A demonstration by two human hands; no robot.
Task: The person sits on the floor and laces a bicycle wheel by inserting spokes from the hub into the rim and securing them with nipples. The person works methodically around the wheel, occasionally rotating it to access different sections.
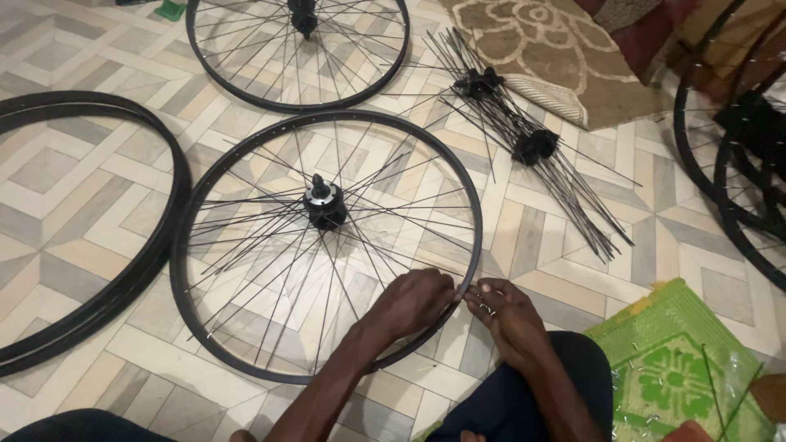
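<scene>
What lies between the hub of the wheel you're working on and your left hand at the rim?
Head view: only thin spokes fan from the hub toward the left hand, over bare tiled floor.

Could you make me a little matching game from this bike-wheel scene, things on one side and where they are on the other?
Things:
1. hub
2. loose spokes
3. green mat
4. bare rims

Places:
A. far left on the floor
B. middle of the wheel being worked on
C. lower right corner
D. beside the brown rug, upper right

Pairs: 1-B, 2-D, 3-C, 4-A
</scene>
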